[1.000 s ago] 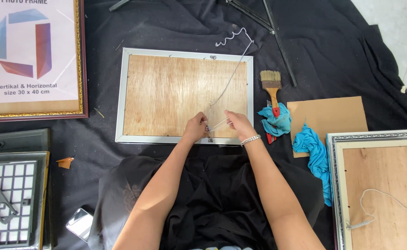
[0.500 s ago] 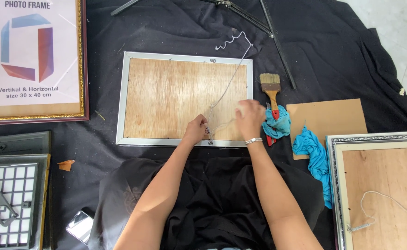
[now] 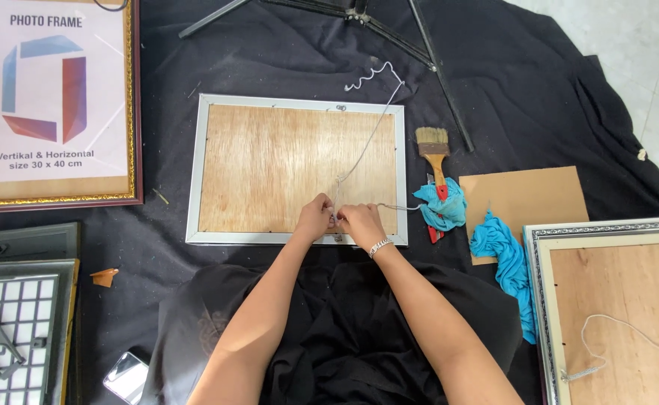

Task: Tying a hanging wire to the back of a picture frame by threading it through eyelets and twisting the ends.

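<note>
We pinch the thin grey hanging wire (image 3: 367, 142) with both hands' fingers closed, left hand (image 3: 316, 217) and right hand (image 3: 361, 223), at the silver-rimmed plywood-backed frame (image 3: 269, 169) lying face-down.

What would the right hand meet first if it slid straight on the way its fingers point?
The right hand points left, so it would meet the left hand almost immediately, over the frame's wooden backing.

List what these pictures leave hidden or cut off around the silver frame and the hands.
Head view only:
- What the left hand and right hand pinch on the silver frame: covered by fingers.
- The cord end there: hidden by the hands.
- Second frame, right: cut off by the picture's edge.
</note>
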